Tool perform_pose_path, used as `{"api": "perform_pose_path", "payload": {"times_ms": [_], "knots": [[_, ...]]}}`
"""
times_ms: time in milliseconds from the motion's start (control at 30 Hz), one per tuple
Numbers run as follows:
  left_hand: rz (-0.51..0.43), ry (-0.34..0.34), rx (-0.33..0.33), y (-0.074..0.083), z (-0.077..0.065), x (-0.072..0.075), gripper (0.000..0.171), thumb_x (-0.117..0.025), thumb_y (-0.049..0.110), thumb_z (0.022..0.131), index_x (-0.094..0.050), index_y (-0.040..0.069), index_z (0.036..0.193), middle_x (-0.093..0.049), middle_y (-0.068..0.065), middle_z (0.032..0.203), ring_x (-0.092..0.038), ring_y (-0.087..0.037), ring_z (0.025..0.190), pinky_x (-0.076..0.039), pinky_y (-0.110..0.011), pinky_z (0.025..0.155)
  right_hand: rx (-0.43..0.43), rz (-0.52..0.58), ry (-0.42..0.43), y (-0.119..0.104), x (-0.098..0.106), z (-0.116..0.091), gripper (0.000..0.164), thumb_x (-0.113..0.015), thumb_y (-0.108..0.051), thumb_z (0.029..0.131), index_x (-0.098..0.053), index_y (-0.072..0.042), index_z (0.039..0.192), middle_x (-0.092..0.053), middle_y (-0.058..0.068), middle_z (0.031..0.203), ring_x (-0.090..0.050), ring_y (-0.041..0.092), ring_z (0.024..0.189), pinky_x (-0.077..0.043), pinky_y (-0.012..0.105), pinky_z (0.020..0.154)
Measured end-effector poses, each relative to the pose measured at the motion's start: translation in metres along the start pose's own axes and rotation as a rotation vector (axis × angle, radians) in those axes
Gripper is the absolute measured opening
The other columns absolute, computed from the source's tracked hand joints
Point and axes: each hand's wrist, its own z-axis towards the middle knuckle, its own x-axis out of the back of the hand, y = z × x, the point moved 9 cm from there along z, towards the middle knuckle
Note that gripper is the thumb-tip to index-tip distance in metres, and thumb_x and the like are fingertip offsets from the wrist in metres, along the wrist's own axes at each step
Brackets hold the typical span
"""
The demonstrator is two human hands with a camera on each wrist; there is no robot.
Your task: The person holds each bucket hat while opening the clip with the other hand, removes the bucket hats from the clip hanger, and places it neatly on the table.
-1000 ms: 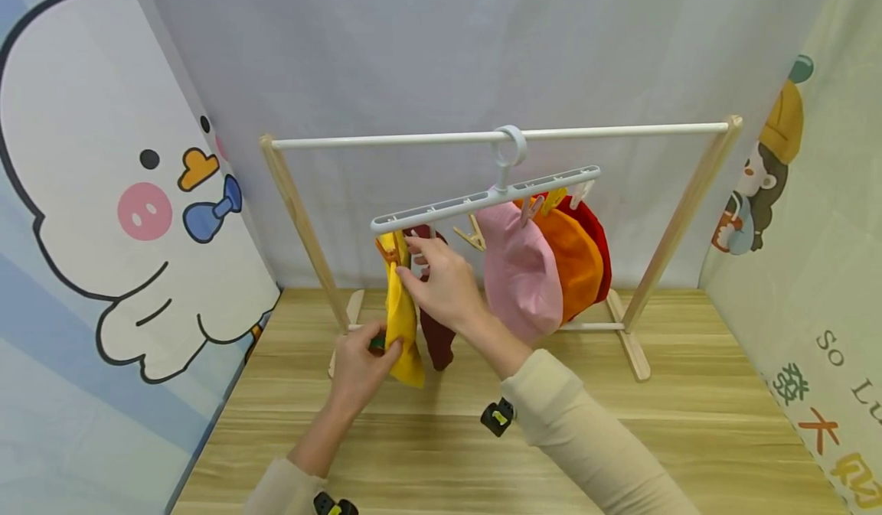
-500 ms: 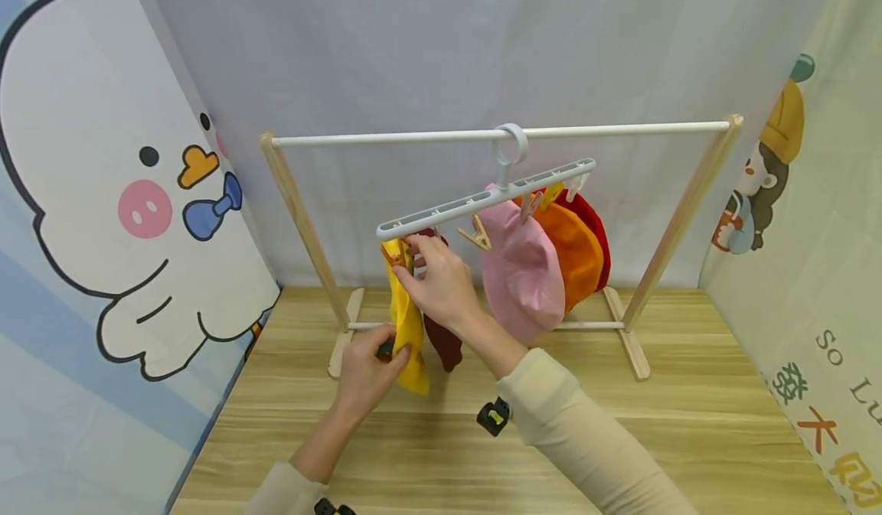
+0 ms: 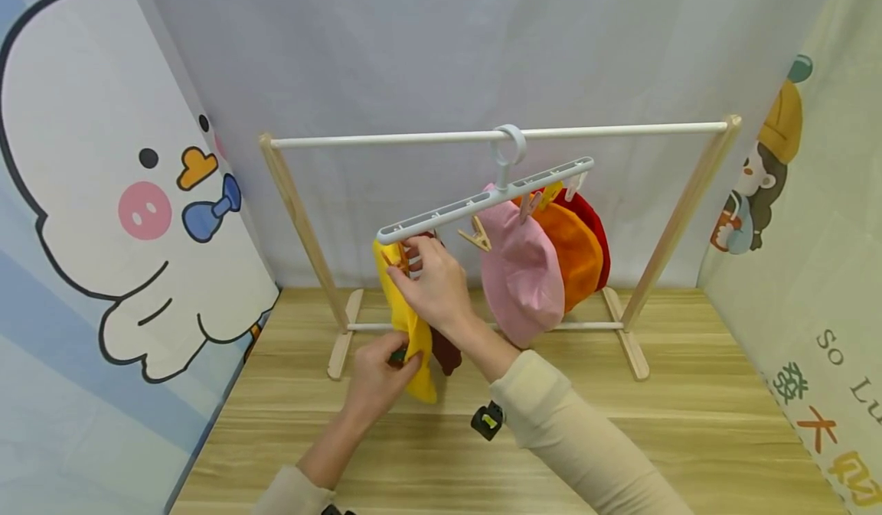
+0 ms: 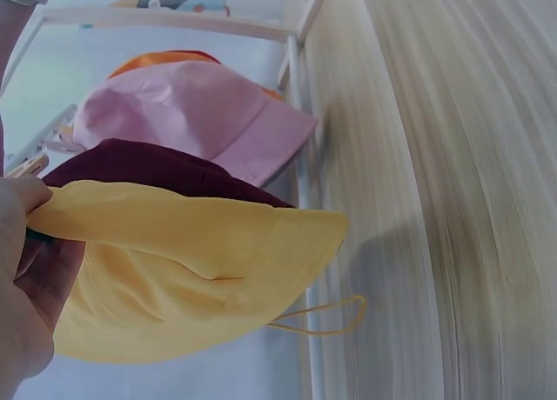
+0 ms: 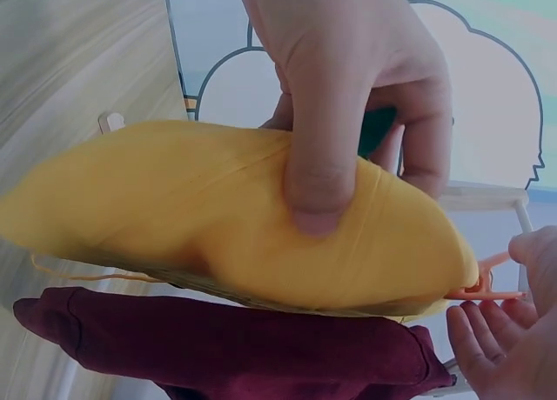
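A yellow hat [image 3: 413, 331] hangs below the left end of a grey clip hanger [image 3: 441, 213]. My left hand [image 3: 377, 373] pinches its fabric between thumb and fingers; in the right wrist view that thumb [image 5: 320, 191] presses on the yellow cloth. A small dark green piece [image 5: 377, 130] shows among the left fingers, its kind unclear. At the hat's upper edge is an orange clothespin [image 5: 483, 283], whose handles my right hand [image 3: 436, 281] pinches. Whether the pin's jaws bite the cloth is hard to tell. A maroon hat [image 5: 235, 339] hangs close behind the yellow one.
Further right on the hanger hang a pink hat [image 3: 520, 270], an orange hat [image 3: 575, 259] and a red hat [image 3: 598, 232]. A beige clothespin [image 3: 477, 234] dangles between the groups. The hanger hooks over the white rod [image 3: 620, 131] of a wooden stand on the table [image 3: 551, 454].
The yellow hat and my left hand have shifted slightly right and down. The hanger's left end has dipped and swung a little. My right hand stays at the orange clothespin.
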Motion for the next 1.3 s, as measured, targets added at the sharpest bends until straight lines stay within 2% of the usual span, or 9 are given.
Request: {"api": "perform_pose_path", "payload": {"times_ms": [400, 700, 1067, 1300], "knots": [[0.019, -0.027, -0.062, 0.007, 0.0001, -0.0041, 0.017, -0.074, 0.001, 0.069, -0.06, 0.007, 0.076, -0.054, 0.002, 0.064, -0.047, -0.006, 0.056, -0.04, -0.016, 0.05, -0.072, -0.056, 0.018, 0.0008, 0.0008, -0.0011, 0.033, -0.072, -0.027, 0.078, -0.056, -0.007, 0.098, -0.059, 0.005, 0.088, -0.062, 0.016, 0.073, -0.05, 0.027, 0.065], [0.03, -0.033, -0.063, 0.0081, -0.0015, -0.0032, 0.016, -0.074, 0.003, 0.069, -0.062, 0.007, 0.078, -0.057, 0.002, 0.066, -0.048, -0.006, 0.058, -0.04, -0.016, 0.051, -0.039, -0.141, 0.059, -0.0015, 0.0035, -0.0011, 0.028, -0.07, -0.029, 0.079, -0.058, -0.008, 0.092, -0.062, 0.003, 0.084, -0.061, 0.014, 0.071, -0.049, 0.028, 0.06], [0.031, 0.012, -0.069, 0.0062, -0.0035, 0.0033, 0.017, -0.074, 0.0, 0.069, -0.062, 0.007, 0.078, -0.058, 0.001, 0.067, -0.049, -0.004, 0.057, -0.04, -0.013, 0.05, 0.003, -0.16, 0.054, -0.0025, 0.0046, 0.0014, 0.025, -0.07, -0.028, 0.079, -0.059, -0.008, 0.089, -0.064, 0.003, 0.08, -0.06, 0.014, 0.064, -0.049, 0.027, 0.057], [-0.006, 0.007, -0.036, 0.0042, -0.0033, 0.0053, 0.016, -0.073, -0.002, 0.07, -0.063, 0.006, 0.079, -0.061, -0.001, 0.069, -0.051, -0.004, 0.057, -0.041, -0.012, 0.049, 0.022, -0.149, 0.061, -0.0036, 0.0061, 0.0024, 0.02, -0.068, -0.026, 0.08, -0.059, -0.009, 0.086, -0.063, 0.001, 0.078, -0.059, 0.01, 0.063, -0.048, 0.025, 0.056]]}}
